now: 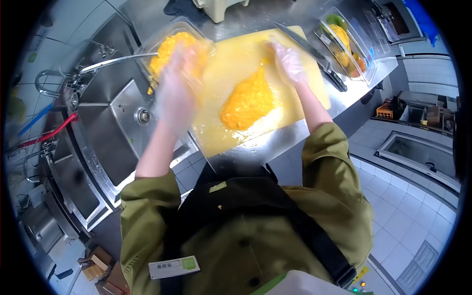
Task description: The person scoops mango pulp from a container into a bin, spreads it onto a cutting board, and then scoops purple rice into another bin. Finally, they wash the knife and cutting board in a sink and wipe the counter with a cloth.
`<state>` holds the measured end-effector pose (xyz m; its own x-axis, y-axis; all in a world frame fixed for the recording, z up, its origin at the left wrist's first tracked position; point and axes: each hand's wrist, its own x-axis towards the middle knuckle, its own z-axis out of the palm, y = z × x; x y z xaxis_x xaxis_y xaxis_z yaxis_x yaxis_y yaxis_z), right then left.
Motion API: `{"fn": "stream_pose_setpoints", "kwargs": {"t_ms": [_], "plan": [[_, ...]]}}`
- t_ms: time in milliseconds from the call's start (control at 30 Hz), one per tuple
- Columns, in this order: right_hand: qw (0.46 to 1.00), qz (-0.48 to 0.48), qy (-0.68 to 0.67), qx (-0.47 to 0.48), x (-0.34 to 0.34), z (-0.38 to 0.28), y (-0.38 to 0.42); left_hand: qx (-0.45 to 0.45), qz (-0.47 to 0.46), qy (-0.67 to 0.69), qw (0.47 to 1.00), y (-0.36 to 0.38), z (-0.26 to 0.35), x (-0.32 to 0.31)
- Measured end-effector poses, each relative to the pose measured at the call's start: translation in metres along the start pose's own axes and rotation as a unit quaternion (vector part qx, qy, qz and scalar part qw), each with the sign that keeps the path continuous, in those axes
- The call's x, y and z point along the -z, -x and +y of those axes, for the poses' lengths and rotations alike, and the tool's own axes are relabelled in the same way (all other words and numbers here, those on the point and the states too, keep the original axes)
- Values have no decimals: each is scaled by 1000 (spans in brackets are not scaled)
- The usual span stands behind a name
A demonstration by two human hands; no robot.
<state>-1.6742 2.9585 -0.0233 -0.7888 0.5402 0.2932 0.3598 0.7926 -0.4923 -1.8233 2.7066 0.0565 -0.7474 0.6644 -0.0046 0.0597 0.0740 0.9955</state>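
A heap of chopped yellow-orange fruit, which looks like mango (250, 102), lies wet on the yellow cutting board (223, 64). At the board's left edge, a clear plastic container (195, 25) holds more of the same fruit. My left hand (178, 93), in a clear plastic glove, is over this container's near right side; motion blurs its fingers, and I cannot make out whether they hold anything. Also gloved, my right hand (290, 61) is at the board's upper right with its fingers apart and nothing in them. To its right, a long knife (314, 54) lies along the board's edge.
A clear bin (368, 73) with whole fruit stands right of the knife. On the left are steel sinks (125, 115) and a curved metal tap (115, 61) reaching toward the container. A beige plastic object (221, 9) stands behind the board.
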Motion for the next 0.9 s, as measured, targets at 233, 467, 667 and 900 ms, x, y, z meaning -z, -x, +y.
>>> {"fn": "stream_pose_setpoints", "kwargs": {"t_ms": [233, 467, 667, 900], "plan": [[914, -297, -277, -6, -2, -25, 52, 169, 56, -277, 944, 102, -92, -54], [954, -64, -267, -121, -17, -80, 103, 98, 116, -54, 987, 69, -99, -120], [986, -94, -92, -104, -26, -87, 85, 147, 84, 108, 980, 32, -79, -118], [753, 49, -603, -260, -28, -92, 54, 154, 105, 438, 880, 16, -49, -129]]}}
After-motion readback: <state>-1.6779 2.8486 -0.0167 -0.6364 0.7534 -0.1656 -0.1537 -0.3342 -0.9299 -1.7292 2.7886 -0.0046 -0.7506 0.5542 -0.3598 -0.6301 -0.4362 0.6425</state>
